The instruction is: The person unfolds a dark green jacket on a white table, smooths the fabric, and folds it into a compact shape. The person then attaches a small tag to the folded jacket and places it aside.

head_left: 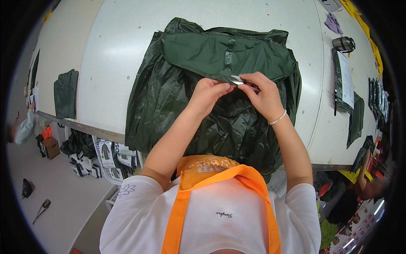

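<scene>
1. Two bare hands meet near the middle of the bench (114, 63), over a heap of glossy dark green cloth (158, 106).
2. Left hand (208, 96): the fingers are nearly closed, thumb against forefinger, pinching the lower edge of a green flap (260, 59).
3. Right hand (265, 95): the fingers are curled closed around a small cutting tool (237, 80) with bright metal blades; the blades point left, at the flap's edge, just beside the left thumb. Whether they touch the cloth is too small to tell.
4. The cloth heap lies in front of the person's body, its near part hanging over the bench's edge; the flap spreads across its far side.
5. Well apart to the left, a folded green piece (65, 94) lies on the bench.
6. To the right are a purple cloth (333, 23), a dark jug (343, 44) and a white sheet (345, 79).
</scene>
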Available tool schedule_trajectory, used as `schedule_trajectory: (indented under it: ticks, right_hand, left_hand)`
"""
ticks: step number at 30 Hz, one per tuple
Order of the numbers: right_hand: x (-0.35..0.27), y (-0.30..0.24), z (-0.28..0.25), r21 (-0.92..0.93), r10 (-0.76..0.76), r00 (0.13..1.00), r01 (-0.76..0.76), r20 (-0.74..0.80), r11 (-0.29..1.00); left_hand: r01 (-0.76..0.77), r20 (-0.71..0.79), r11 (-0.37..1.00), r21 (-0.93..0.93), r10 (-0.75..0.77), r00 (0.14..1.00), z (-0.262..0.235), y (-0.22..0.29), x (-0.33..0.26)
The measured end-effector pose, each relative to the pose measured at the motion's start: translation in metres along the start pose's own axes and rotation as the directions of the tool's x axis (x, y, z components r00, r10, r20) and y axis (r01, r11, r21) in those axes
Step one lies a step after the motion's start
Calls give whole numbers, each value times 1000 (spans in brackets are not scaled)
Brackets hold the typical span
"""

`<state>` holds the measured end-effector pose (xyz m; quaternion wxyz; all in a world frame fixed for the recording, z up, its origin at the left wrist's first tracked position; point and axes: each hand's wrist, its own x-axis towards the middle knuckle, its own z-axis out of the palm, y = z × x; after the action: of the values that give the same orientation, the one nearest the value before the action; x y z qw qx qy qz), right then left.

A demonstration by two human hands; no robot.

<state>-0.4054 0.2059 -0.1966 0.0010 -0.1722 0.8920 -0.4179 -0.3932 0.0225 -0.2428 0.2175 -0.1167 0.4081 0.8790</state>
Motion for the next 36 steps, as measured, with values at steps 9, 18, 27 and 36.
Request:
schedule_trajectory:
  ticks: [9,18,27,36]
  right_hand:
    - [0,4,2,172,88,994,-98,62,980]
    - [5,1,2,222,160,982,-180,105,958]
    - [1,5,3,327,266,950,-307,165,894]
    - [-10,95,-85,904,666,614,244,-424,350]
  left_hand:
    - [-4,-110,970,244,31,993,4,0,0]
    - [-22,-91,940,340,56,994,3,2,5]
    - [12,-99,917,398,30,995,3,3,6]
    - [65,-133,980,188,-40,990,-8,7,2]
